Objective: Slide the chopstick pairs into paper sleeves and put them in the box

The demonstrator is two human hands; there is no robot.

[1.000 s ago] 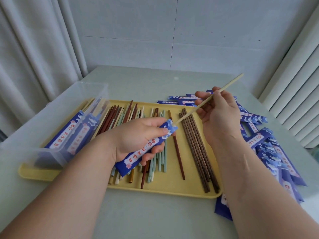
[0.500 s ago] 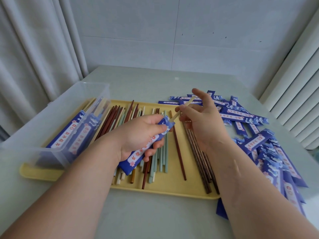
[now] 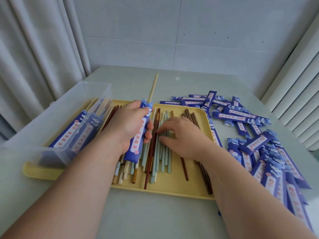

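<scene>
My left hand (image 3: 128,125) grips a blue paper sleeve (image 3: 136,144) over the yellow tray (image 3: 172,190). A pale chopstick (image 3: 153,88) stands out of the sleeve's far end, pointing away from me. My right hand (image 3: 179,135) rests palm down on the loose chopsticks (image 3: 160,152) in the tray, its fingertips touching the mint and brown ones. The clear plastic box (image 3: 57,121) sits on the tray's left end with filled sleeves inside.
A heap of empty blue sleeves (image 3: 259,140) covers the table to the right of the tray. Dark brown chopsticks (image 3: 191,116) lie along the tray's right side. Curtains hang at left, a wall stands behind, and a white slatted panel is at right.
The pale chopstick has gone into the sleeve and my right hand has let go of it. That hand dropped onto the loose chopsticks. My left hand turned the sleeve to point away.
</scene>
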